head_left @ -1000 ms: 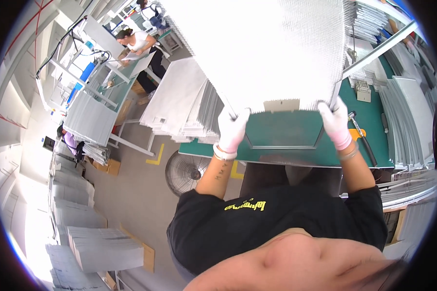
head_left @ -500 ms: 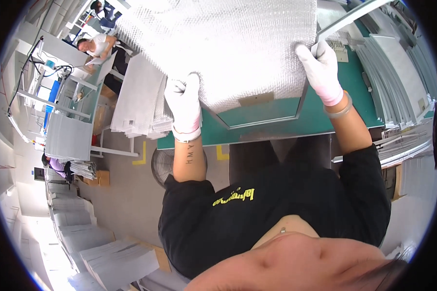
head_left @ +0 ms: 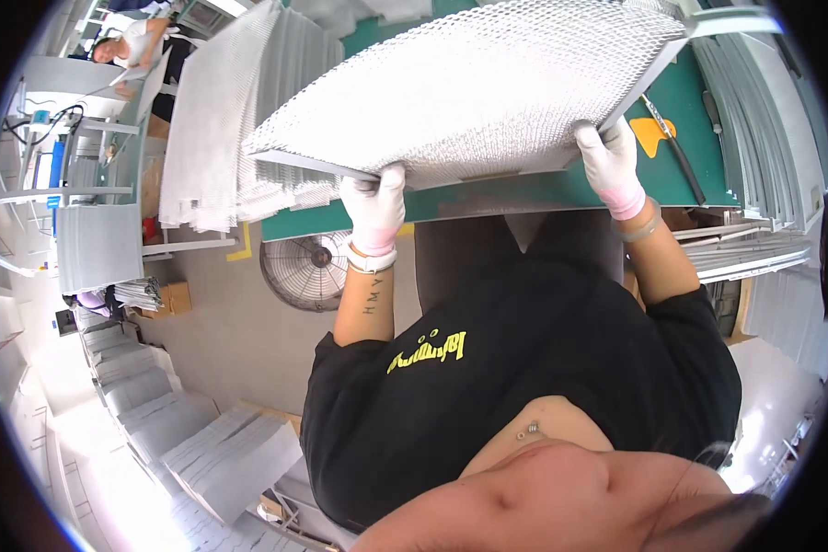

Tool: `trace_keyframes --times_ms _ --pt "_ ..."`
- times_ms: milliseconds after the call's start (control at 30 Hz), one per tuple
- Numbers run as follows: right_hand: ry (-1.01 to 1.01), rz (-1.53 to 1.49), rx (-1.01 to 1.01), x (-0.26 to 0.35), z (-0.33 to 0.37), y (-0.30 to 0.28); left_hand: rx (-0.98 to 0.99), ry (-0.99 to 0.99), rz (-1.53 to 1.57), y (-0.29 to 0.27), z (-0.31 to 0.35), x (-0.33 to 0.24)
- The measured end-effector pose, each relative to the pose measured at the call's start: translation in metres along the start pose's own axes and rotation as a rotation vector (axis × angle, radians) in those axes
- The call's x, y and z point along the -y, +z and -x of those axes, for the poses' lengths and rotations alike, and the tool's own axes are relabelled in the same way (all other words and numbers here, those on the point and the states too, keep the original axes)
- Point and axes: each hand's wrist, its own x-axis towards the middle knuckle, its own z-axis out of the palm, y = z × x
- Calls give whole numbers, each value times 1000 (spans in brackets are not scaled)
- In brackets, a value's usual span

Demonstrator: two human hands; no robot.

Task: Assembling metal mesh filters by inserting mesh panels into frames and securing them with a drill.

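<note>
A silvery mesh panel in a thin grey metal frame is held tilted above a green tabletop. My white-gloved left hand is closed on the left side of its frame, thumb on top. On the opposite side, my gloved right hand grips the frame, with the thumb against the mesh. The panel hides much of the tabletop. Right of my right hand lie an orange flat piece and a tool with a long black handle.
Mesh sheets are piled left of the tabletop, and grey panels stand stacked at its right. A round floor fan sits below the left edge. Another person works at the far left. More panel stacks fill the lower left.
The panel has tipped and turned in my hands, its left frame side now showing. My left hand has shifted right and lower. The orange piece and black-handled tool have come into view.
</note>
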Motion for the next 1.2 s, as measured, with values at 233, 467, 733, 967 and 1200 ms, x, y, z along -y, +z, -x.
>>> trace_keyframes --times_ms 233,467,733,967,1200 --pt "-20 243 104 76 -43 -24 224 70 34 -51 -44 -54" --pt "-225 231 52 122 -26 -24 180 426 175 2 -29 -114" --pt "-845 -239 272 136 17 21 1256 150 -150 -9 -3 -68" --pt "-771 -213 464 122 32 12 1131 29 -736 -27 -1 4" --pt "-745 -87 657 127 40 -13 1054 171 -901 -42 -4 -6"
